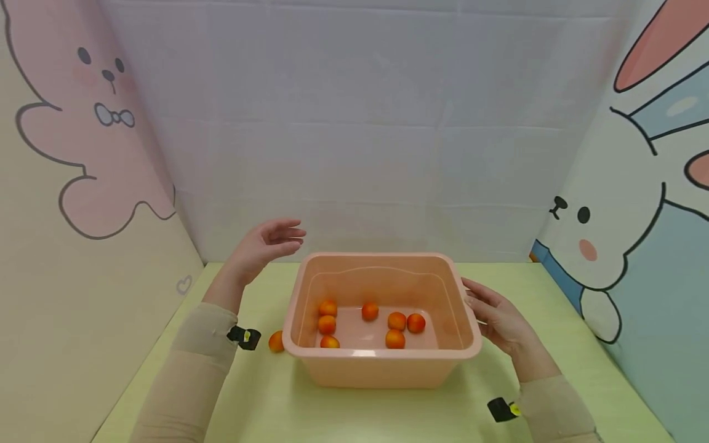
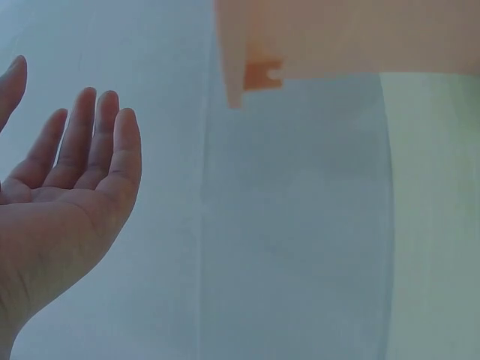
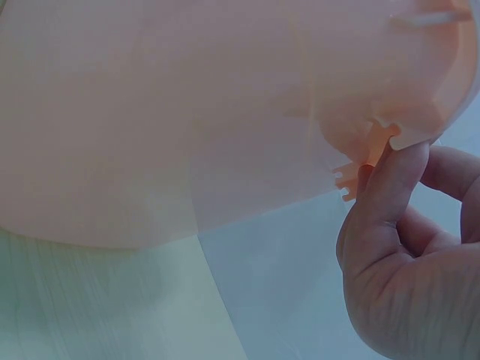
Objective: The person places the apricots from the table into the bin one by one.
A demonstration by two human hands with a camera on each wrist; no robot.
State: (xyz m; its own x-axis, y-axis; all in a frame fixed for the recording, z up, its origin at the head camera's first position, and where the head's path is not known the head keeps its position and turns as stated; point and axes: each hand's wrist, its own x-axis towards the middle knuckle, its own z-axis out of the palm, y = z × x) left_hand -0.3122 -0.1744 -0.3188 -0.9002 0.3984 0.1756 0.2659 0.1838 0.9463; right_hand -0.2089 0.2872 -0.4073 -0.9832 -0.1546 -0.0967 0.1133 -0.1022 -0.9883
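A peach-coloured plastic tub stands in the middle, its open top facing up. Several small orange-red fruits lie inside, grouped at the left and right of its floor. Another orange fruit is on the table just outside the tub's left wall. My left hand is raised beyond the tub's far left corner, holding nothing; its fingers are slightly bent in the left wrist view. At the right side my right hand holds the rim with thumb and fingers, as the right wrist view shows.
The pale yellow-green table reaches back to a white sheet wall. Side panels with a pink cartoon animal and a white rabbit border it left and right.
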